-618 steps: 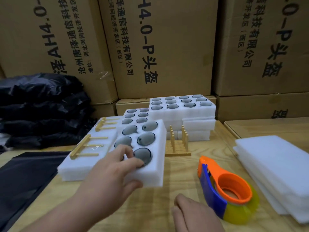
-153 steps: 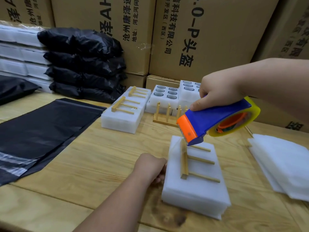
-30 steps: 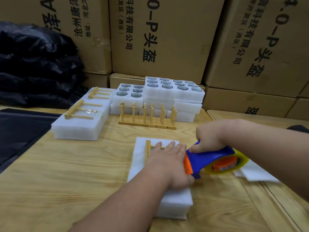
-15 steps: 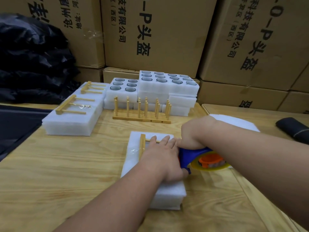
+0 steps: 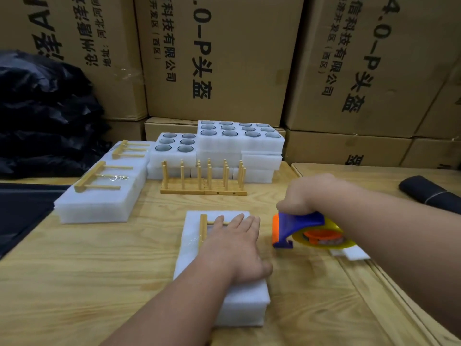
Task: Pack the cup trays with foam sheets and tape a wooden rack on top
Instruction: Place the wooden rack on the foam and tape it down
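We are taping a wooden rack [image 5: 203, 231] onto the foam pack [image 5: 222, 278] lying near the middle of the table [image 5: 87, 258], and we judge this to be the strapping step, with a glossy strip of tape already showing on the pack's left side. Further left, two finished packs [image 5: 99, 196] are sitting with racks taped on top, while cup trays [image 5: 239, 138] and loose upright racks [image 5: 203, 181] are waiting at the back.

Our left hand [image 5: 235, 245] is lying flat and open on the pack, fingers straight, pressing the rack and foam down. To its right, our right hand [image 5: 299, 196] is gripping the handle of the tape dispenser [image 5: 299, 228], fingers curled round it, holding it just beside the pack's right edge, apart from the foam. Whether the tape is cut we cannot tell. Next, we judge, the end needs smoothing down and the dispenser setting aside.
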The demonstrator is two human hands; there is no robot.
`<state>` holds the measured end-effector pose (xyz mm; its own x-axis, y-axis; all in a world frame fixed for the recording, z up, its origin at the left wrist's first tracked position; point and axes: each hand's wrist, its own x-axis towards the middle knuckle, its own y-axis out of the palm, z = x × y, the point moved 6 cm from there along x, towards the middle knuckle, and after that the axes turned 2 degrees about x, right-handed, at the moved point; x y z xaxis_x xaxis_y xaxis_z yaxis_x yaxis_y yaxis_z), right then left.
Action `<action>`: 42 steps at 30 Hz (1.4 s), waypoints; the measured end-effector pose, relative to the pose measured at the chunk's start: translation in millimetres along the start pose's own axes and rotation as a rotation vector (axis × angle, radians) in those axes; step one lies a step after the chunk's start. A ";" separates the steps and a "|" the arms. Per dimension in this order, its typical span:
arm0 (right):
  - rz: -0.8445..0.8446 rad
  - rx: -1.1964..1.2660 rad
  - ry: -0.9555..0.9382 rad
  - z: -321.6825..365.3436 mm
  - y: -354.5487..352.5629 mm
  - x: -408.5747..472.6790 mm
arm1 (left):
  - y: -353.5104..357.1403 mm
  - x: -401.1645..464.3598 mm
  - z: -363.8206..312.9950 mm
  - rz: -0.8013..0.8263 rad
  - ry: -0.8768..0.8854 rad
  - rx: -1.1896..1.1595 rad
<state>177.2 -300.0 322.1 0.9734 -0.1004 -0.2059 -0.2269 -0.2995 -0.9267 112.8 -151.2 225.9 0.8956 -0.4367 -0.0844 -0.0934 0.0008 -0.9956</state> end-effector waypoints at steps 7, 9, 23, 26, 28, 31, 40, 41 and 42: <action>-0.239 0.354 0.102 -1.0 24.3 -5.8 | 0.7 0.0 -0.5 0.003 0.003 0.013; -0.279 0.369 0.106 10.3 45.4 -7.8 | 0.4 -0.4 0.0 0.010 0.003 0.005; -0.574 2.129 -0.201 50.3 104.5 -73.7 | -3.8 -0.1 -0.2 0.011 0.021 -0.001; -0.086 2.487 -0.161 75.7 122.1 -62.5 | -3.1 -0.2 -0.4 0.018 0.020 0.006; 0.096 2.591 -0.175 85.7 119.7 -61.1 | -3.3 -0.2 -0.7 0.016 0.021 -0.001; 0.293 2.702 -0.274 103.1 112.6 -63.1 | -3.3 -0.4 -0.9 0.007 0.017 -0.028; 0.240 2.664 -0.363 121.0 125.2 -62.4 | -0.5 2.5 0.0 0.005 0.004 -0.014; 0.250 2.634 -0.398 122.2 126.3 -61.8 | -0.4 2.5 -0.2 0.008 0.005 -0.009; 0.229 2.586 -0.421 121.4 126.9 -61.1 | -0.6 2.5 -0.3 0.009 0.004 -0.007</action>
<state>92.8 -216.7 178.9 0.9775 0.2081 -0.0347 -0.1273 0.7128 0.6897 114.9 -152.6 226.3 0.8929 -0.4404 -0.0935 -0.1049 -0.0016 -0.9945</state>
